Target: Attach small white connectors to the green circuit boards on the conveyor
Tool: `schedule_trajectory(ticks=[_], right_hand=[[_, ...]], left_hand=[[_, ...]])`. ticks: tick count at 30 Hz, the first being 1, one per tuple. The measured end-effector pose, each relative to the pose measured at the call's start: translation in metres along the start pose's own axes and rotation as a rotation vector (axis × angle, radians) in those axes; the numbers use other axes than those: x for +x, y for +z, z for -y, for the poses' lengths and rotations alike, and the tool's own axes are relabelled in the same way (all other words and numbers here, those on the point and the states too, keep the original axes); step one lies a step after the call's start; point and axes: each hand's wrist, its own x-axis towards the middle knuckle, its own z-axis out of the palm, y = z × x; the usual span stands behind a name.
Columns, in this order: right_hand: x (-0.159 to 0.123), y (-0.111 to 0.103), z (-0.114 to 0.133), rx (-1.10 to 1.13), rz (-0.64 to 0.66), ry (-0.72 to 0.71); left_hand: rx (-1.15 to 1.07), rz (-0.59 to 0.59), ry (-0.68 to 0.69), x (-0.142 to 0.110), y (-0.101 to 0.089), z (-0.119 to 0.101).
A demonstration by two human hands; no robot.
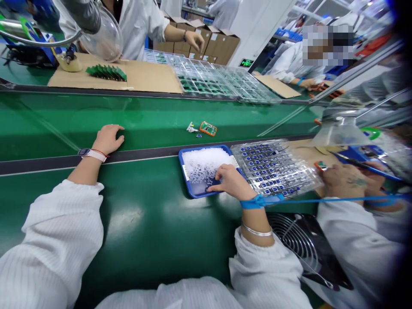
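My left hand (111, 138) rests over the near edge of the green conveyor belt (144, 113), thumb and fingers apart, with nothing in it. Over a shallow blue tray (193, 194) is my right hand (232, 181), its thumb and forefinger spread among small white plastic pieces (206, 161). No piece shows between those fingers. Further up the belt lie an orange-framed green circuit board (208, 128), a small white part (192, 128) and a tiny blue part (198, 135).
Right of the blue tray, a clear plastic tray (273, 167) holds rows of blue parts. A co-worker's hands (344, 182) hold a tool beyond it. A black fan (302, 240) sits below. Across the belt are clear trays of boards (206, 79) and cardboard (151, 75).
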Motion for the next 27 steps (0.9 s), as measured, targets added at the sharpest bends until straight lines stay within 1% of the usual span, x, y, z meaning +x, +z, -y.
schedule_trajectory(ticks=[3,10,14,19,27], right_hand=[[0.003,0.002,-0.003,-0.023,-0.001,-0.003],[0.006,0.007,-0.002,0.029,-0.091,-0.033],[0.001,0.003,-0.005,0.082,-0.118,-0.029],[-0.005,0.000,-0.010,0.084,-0.126,-0.002],[0.004,0.011,-0.009,0.067,-0.145,0.001]], left_hand=[[-0.009,0.004,0.004,0.000,0.000,0.000],[-0.010,-0.001,0.007,0.001,0.002,0.001],[-0.011,0.003,0.004,0.001,0.001,0.001],[-0.019,0.004,-0.009,-0.001,-0.002,-0.001],[-0.019,0.009,-0.023,-0.002,-0.004,-0.004]])
